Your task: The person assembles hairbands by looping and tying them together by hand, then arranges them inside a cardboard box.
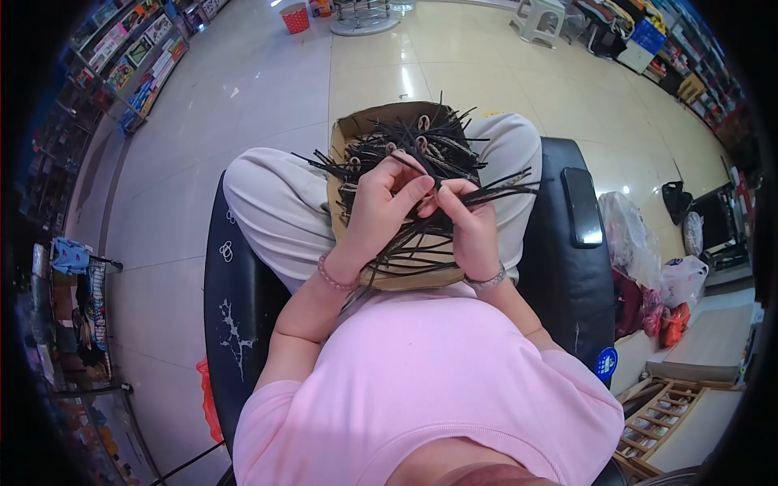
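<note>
A cardboard box rests on my lap, filled with black cords, some with braided tan-and-black sections and small loops. Above it, my left hand pinches a black cord with thumb and fingers. My right hand is closed close beside it, thumb and forefinger meeting the left fingertips at the same cord. A bundle of braided cord sticks out to the right from behind my right hand. The exact point where the fingers grip is partly hidden by the fingers themselves.
A phone lies on the black armrest at right. Small pale rings are on the left armrest. Plastic bags sit on the floor at right. Stocked shelves, a white stool and a red bin stand farther off.
</note>
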`<act>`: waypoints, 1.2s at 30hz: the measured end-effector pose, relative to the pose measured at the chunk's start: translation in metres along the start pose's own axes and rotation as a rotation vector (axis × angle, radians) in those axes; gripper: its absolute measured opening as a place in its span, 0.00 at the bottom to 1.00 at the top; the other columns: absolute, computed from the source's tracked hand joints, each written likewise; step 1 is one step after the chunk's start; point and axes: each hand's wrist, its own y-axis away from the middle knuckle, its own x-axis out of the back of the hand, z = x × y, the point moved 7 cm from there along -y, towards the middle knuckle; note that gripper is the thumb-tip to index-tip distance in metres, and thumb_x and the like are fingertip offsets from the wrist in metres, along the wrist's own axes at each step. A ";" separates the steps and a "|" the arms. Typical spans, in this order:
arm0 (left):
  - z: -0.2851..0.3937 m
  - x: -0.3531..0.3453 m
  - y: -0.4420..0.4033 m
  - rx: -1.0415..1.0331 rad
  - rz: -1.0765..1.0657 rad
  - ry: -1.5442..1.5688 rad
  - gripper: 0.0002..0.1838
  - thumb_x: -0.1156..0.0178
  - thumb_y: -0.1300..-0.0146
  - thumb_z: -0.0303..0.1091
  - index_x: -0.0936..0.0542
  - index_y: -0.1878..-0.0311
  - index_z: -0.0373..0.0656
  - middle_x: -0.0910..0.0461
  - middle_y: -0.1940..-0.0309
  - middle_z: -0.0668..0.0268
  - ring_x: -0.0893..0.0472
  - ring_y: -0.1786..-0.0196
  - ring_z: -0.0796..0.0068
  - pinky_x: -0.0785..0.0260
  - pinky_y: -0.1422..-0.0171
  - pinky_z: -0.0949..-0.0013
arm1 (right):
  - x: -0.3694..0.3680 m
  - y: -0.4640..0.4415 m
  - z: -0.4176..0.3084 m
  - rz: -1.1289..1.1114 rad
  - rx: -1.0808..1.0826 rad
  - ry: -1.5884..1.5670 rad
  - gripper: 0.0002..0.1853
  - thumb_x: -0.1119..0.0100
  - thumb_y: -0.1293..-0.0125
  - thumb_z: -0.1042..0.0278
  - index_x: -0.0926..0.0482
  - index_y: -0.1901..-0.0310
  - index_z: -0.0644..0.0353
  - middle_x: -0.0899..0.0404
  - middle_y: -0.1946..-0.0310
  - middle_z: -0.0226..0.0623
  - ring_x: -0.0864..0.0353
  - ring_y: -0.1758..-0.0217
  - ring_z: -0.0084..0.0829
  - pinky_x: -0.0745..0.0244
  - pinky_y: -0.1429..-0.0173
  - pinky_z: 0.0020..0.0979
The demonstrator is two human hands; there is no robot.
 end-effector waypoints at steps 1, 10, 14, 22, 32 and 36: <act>-0.007 0.001 -0.001 0.046 -0.053 -0.028 0.02 0.40 0.35 0.23 0.19 0.61 0.36 0.22 0.75 0.68 0.28 0.76 0.84 0.35 0.70 0.84 | 0.005 -0.003 -0.003 0.021 0.000 -0.014 0.07 0.45 0.30 0.72 0.22 0.56 0.68 0.19 0.69 0.41 0.20 0.66 0.28 0.25 0.56 0.23; -0.023 -0.007 0.020 0.456 -0.369 0.057 0.06 0.43 0.32 0.25 0.19 0.57 0.35 0.19 0.75 0.67 0.23 0.74 0.82 0.30 0.67 0.82 | 0.021 -0.008 -0.004 0.025 -0.101 -0.019 0.08 0.45 0.29 0.70 0.22 0.56 0.67 0.18 0.69 0.41 0.19 0.66 0.25 0.28 0.62 0.19; -0.019 -0.007 0.020 0.348 -0.338 -0.017 0.07 0.44 0.33 0.24 0.19 0.56 0.35 0.18 0.75 0.67 0.21 0.73 0.80 0.28 0.66 0.81 | 0.023 -0.009 -0.001 0.004 -0.116 0.003 0.09 0.46 0.28 0.70 0.23 0.55 0.66 0.18 0.68 0.41 0.19 0.64 0.25 0.27 0.63 0.18; -0.011 -0.004 0.016 -0.002 -0.165 -0.280 0.09 0.40 0.38 0.22 0.19 0.55 0.37 0.18 0.62 0.62 0.21 0.63 0.75 0.29 0.60 0.75 | 0.015 -0.010 0.008 -0.003 -0.310 -0.458 0.09 0.47 0.27 0.70 0.25 0.53 0.66 0.17 0.63 0.40 0.18 0.62 0.26 0.25 0.64 0.19; 0.037 -0.039 0.022 -0.653 0.054 -0.830 0.10 0.35 0.48 0.20 0.20 0.62 0.41 0.25 0.52 0.62 0.27 0.53 0.65 0.33 0.49 0.68 | 0.016 -0.010 0.018 0.057 -0.194 -0.406 0.04 0.46 0.28 0.73 0.24 0.57 0.63 0.21 0.62 0.31 0.23 0.64 0.17 0.29 0.65 0.15; 0.032 -0.048 0.022 -0.669 0.083 -0.839 0.10 0.35 0.49 0.21 0.21 0.63 0.41 0.26 0.55 0.63 0.28 0.55 0.64 0.34 0.51 0.67 | 0.015 -0.007 0.014 0.072 -0.168 -0.389 0.03 0.46 0.29 0.74 0.24 0.59 0.62 0.23 0.63 0.29 0.26 0.65 0.13 0.31 0.65 0.14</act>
